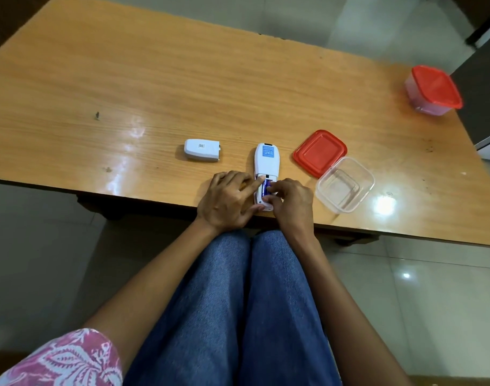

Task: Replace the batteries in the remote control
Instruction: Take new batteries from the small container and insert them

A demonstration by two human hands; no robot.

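The white remote control (264,162) lies face down near the table's front edge, its battery bay uncovered. A blue battery (264,188) sits in the bay. My left hand (228,200) steadies the remote's left side, index finger stretched to the top of the bay and thumb at the remote's lower end. My right hand (291,200) presses its fingertips on the battery from the right. The remote's white battery cover (202,150) lies apart on the table to the left.
A loose red lid (319,153) and an open clear plastic container (344,184) lie right of the remote. A closed container with a red lid (433,90) stands at the far right edge of the wooden table (126,93). My knees are under the front edge.
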